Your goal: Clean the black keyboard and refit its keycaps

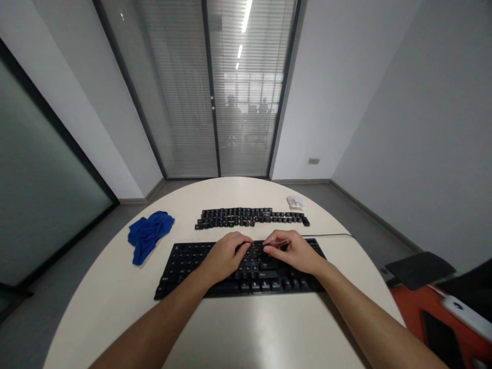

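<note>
A black keyboard [265, 287] lies on the round table in front of me, partly covered by both hands. My left hand [226, 256] rests over its middle, with thumb and fingertips close together near the back edge. To the right, my right hand [294, 251] is bent in a pinch over the keys, thumb and forefinger tips nearly meeting. Whatever is between the fingertips of either hand is too small or hidden to make out. Behind the keyboard, loose black keycaps [230, 217] lie in rows.
On the pale table [246, 333], a crumpled blue cloth [148, 233] lies left and a small clear plastic bag [295, 202] back right. A thin cable [330, 235] runs off the right edge. A red chair seat [413, 307] at right bears a dark phone-like slab [442, 338] and white power strip [467, 313].
</note>
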Demonstrator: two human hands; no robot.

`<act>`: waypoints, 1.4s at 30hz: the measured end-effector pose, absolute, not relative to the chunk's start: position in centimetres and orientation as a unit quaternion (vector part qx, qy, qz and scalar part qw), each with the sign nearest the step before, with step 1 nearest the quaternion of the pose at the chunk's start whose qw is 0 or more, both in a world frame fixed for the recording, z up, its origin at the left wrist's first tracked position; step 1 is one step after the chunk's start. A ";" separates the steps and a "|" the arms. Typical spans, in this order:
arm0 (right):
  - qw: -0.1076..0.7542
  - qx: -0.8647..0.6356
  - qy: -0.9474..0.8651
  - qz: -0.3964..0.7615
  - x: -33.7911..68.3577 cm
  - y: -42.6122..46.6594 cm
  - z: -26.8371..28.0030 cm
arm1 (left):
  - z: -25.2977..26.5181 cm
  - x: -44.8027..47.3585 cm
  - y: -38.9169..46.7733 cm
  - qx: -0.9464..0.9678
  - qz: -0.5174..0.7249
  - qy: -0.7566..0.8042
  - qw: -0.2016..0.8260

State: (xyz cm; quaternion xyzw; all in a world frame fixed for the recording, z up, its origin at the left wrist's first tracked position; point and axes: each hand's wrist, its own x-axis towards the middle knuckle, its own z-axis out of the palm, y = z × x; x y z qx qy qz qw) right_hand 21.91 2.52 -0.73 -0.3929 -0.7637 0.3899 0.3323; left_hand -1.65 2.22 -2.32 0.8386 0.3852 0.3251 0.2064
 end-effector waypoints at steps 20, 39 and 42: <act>0.438 -0.397 -0.667 0.454 23.1 3.3 -0.5 | -3.2 -1.7 2.6 0.844 0.298 0.433 0.109; 0.415 -0.406 -0.683 0.443 23.4 3.6 -1.0 | -3.1 -2.1 2.4 0.828 0.298 0.459 0.124; 0.413 -0.405 -0.687 0.439 23.5 3.6 -1.1 | -2.6 -2.1 2.1 0.839 0.266 0.463 0.102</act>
